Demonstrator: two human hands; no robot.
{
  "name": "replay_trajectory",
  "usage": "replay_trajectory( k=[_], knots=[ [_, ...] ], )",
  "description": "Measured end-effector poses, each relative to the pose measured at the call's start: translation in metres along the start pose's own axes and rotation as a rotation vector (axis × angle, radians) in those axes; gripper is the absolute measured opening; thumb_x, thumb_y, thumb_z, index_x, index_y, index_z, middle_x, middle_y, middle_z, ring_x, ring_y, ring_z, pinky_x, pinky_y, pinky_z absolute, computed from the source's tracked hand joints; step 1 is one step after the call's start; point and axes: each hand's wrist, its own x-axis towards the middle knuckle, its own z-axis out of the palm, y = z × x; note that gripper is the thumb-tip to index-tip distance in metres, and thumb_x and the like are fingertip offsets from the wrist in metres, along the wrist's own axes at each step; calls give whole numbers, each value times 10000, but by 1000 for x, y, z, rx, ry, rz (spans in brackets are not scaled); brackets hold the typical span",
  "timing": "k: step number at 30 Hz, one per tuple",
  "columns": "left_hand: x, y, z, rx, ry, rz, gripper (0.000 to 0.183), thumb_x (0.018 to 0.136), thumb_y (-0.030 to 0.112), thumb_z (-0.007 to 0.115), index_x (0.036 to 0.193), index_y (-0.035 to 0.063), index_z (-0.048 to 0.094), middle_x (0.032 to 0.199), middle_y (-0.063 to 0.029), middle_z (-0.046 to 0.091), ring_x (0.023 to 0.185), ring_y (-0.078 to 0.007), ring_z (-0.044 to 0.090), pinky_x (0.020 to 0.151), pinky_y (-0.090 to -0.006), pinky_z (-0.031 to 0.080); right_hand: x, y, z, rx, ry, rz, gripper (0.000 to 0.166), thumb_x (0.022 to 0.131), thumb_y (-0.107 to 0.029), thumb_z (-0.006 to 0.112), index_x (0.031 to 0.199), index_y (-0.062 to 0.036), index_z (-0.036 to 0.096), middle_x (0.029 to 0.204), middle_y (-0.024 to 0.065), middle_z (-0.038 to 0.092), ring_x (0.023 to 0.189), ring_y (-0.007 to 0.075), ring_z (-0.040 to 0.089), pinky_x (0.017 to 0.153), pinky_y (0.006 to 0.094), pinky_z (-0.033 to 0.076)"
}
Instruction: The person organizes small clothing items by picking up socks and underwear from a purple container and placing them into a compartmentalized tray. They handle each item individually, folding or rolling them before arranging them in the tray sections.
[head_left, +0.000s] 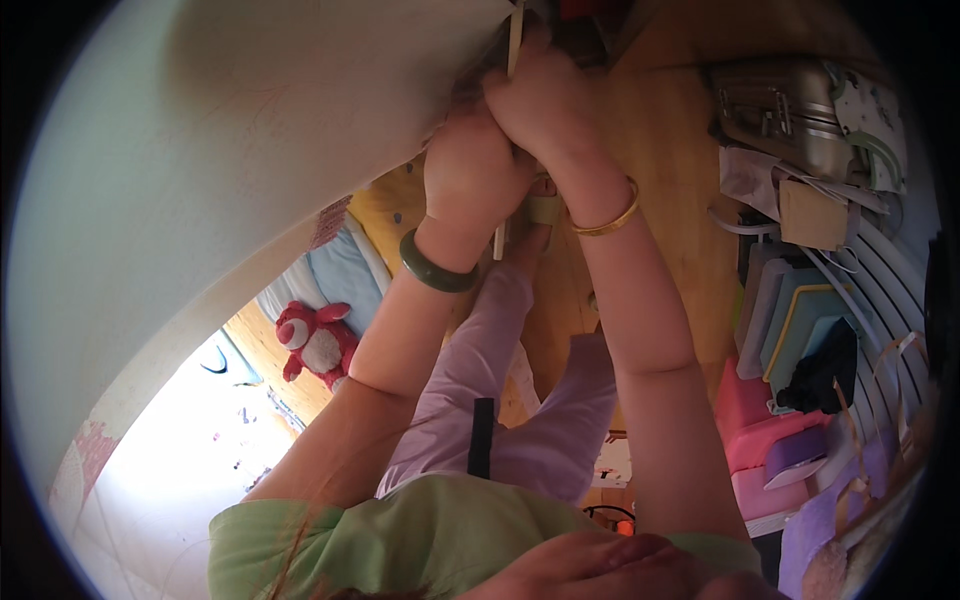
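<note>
My left hand (476, 161), with a dark green bangle at its wrist, is raised beside the edge of a pale wall (247, 135). My right hand (544, 97), with a gold bangle at its wrist, touches it from above and to the right. A thin pale strip (516, 37) stands up at the fingers of my right hand. Another narrow pale piece (499, 241) shows below my left hand. Shadow and the backs of the hands hide most of the fingers, so what my left hand grips cannot be told.
A red plush bear (322, 341) lies by light blue bedding (345, 262) at the left. Along the right stand a metallic case (814, 127), a beige pouch (814, 214), plastic bins (757, 420) and a black cloth (825, 371). Wooden floor (652, 150) shows beneath my arms.
</note>
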Motion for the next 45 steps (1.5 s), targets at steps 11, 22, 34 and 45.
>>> replay_trajectory(
  k=[11, 22, 34, 45],
  knots=[
    [61, -20, -2, -672, -224, 151, 373, 727, 96, 587, 1092, 17, 587, 1011, -104, 651, 915, -210, 624, 774, -327, 501, 15, 46, -4, -138, -11, 94, 414, 826, -266, 579, 1144, -9, 513, 1162, 188, 575, 1067, 348, 549, 870, 410, 468],
    [101, -165, 58, 9, 66, -77, 356, 784, 190, 573, 1099, 24, 580, 1117, -192, 577, 1000, -337, 554, 863, -395, 441, 9, 57, 10, -236, 296, -8, 209, 765, -127, 566, 904, 12, 495, 719, 239, 610, 690, 416, 612, 640, 504, 502],
    [31, -179, -4, -7, -653, 131, 368, 816, 207, 626, 1141, 48, 563, 1130, -126, 611, 1062, -238, 563, 892, -376, 448, 28, -13, 33, 61, 564, -112, 486, 749, -92, 560, 1181, 51, 391, 793, 248, 603, 708, 403, 616, 639, 462, 520],
    [29, -227, 54, -204, -510, 79, 263, 869, 181, 564, 1110, 76, 559, 1082, -78, 590, 1030, -221, 555, 856, -318, 460, 90, 4, 63, 5, 544, -210, 241, 789, -194, 554, 946, -26, 627, 900, 189, 643, 812, 351, 630, 709, 433, 521]
  ],
)
